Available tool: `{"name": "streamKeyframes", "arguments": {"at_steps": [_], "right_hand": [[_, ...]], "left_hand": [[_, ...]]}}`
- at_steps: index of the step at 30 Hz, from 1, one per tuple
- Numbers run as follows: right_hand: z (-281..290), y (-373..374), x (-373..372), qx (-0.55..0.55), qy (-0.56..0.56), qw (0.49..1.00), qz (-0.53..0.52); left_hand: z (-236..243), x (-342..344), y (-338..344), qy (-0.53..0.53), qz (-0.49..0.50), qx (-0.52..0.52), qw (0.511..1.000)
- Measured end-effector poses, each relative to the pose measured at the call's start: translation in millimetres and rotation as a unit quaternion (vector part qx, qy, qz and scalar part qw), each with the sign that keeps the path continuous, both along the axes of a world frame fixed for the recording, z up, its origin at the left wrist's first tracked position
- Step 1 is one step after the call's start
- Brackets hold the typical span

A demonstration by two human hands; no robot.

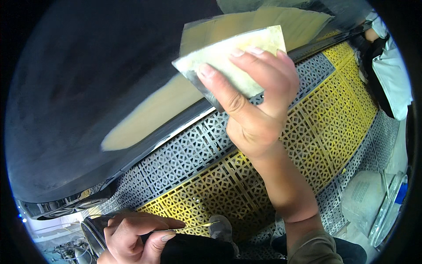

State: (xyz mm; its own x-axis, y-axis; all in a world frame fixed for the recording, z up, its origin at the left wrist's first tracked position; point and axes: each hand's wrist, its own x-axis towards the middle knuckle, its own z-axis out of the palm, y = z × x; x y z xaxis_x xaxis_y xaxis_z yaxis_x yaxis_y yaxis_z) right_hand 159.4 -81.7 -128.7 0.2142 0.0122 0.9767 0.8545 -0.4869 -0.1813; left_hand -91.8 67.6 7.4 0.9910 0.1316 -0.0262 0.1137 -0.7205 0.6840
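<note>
My right hand grips a wide, flat putty spreader, its face smeared with pale yellow filler. The thumb and fingers press on that face, and the spreader lies in front of a dark car body panel; whether its edge touches cannot be told. A tan filler patch stretches along the panel's lower part, and another tan area shows beyond the spreader. Low at the left, my left hand pinches a thin flat scraper, seen nearly edge-on, with yellow filler toward its tip.
Yellow and grey perforated floor tiles run beside the car. A cloudy plastic tub lies at the lower right. Another person is at the right edge. A wheel shows at lower left, with a dark round container near my left hand.
</note>
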Motion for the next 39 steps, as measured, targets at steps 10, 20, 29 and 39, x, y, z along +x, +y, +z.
{"name": "streamKeyframes", "arguments": {"at_steps": [10, 20, 29, 39], "right_hand": [[-56, 4, -2, -0.014, 0.041, 0.999, 0.004], [-87, -12, 2, -0.071, 0.063, 0.995, -0.002], [-15, -30, -25, -0.037, 0.030, 0.999, -0.020], [20, 9, -4, 0.018, -0.019, 1.000, 0.009]], "left_hand": [[14, 12, 0, 0.014, -0.055, -0.043, 0.997], [15, 11, -5, 0.009, -0.052, -0.042, 0.998], [4, -1, -4, 0.013, 0.006, -0.002, 1.000], [5, 2, -1, 0.000, 0.004, -0.025, 1.000]]}}
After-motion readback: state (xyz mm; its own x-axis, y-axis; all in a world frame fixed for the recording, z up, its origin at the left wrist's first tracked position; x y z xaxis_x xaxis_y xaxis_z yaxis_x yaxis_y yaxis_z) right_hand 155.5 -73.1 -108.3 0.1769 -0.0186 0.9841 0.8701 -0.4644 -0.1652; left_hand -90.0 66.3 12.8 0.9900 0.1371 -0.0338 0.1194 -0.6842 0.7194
